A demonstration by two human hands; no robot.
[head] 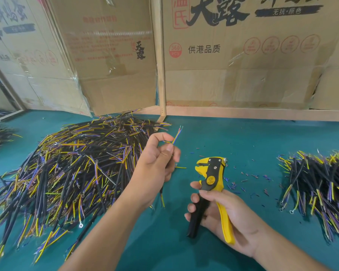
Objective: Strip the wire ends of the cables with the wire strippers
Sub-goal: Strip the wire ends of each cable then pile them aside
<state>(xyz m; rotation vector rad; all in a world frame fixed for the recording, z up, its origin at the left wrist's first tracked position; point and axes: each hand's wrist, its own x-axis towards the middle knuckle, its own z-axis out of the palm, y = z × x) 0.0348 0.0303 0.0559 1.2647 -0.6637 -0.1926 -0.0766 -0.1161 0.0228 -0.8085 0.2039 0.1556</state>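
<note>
Two hands are working over the green counter, and both are full. Nearest to me, my right hand is gripping the strippers, my fingers curling round the black handle while the yellow handle is lying across my palm. The tool is standing upright, with its yellow and black head at the top and its jaws facing left, apart from any wire.

A little farther out and to the left, my left hand is holding one cable. My thumb and forefinger are pinching its thin coloured wires, which are sticking up and to the right past my fingertips, with bare ends showing at the top. The cable's other end is hanging down below my palm. The wires are sitting well clear of the strippers' head.

Small bits of cut insulation are lying scattered on the counter just beyond and to the right of the tool. On the right, a smaller pile of black cables with yellow and purple wires is lying. On the left, a much bigger pile of the same cables is spreading out behind my left arm. Farthest off, printed cardboard boxes are standing along the back edge of the counter.
</note>
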